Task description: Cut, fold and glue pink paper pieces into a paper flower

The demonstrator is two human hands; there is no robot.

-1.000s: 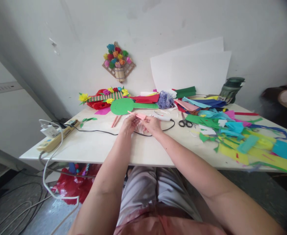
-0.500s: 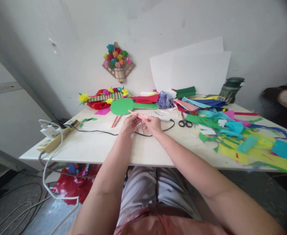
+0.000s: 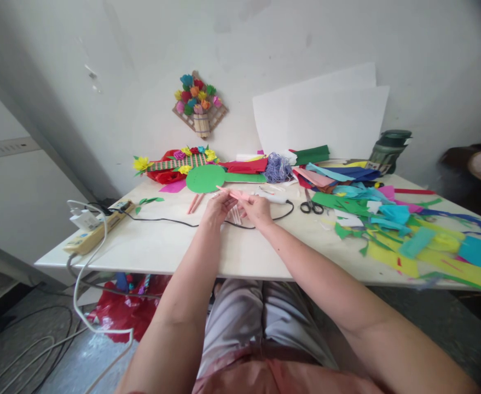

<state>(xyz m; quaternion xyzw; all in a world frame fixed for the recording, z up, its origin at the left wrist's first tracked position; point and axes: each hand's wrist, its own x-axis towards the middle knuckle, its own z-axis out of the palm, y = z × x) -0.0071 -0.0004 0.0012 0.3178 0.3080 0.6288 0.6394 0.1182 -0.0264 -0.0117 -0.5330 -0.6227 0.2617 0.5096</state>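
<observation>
A strip of pink paper (image 3: 239, 194), partly rolled into a thin stick, runs between my two hands above the white table. My left hand (image 3: 220, 207) pinches its narrow rolled end. Closed on the wider, looser end is my right hand (image 3: 256, 209). Two finished-looking pink sticks (image 3: 195, 203) lie to the left of my hands. Several white sticks (image 3: 236, 214) show on the table under and between the hands. Just beyond is a green paddle-shaped card (image 3: 206, 179). A white tool with a black cord (image 3: 273, 198) rests behind my right hand, partly hidden.
Black-handled scissors (image 3: 311, 207) lie to the right, beside a spread of coloured paper scraps (image 3: 392, 219). A power strip (image 3: 98, 229) with cords occupies the left edge. Purple string (image 3: 278, 167), a flowered craft piece (image 3: 178, 162) and a dark bottle (image 3: 389, 151) line the back.
The view has shifted very slightly. My hands keep nearly the same position and grip on the pink paper; any rolling motion is too small to make out.
</observation>
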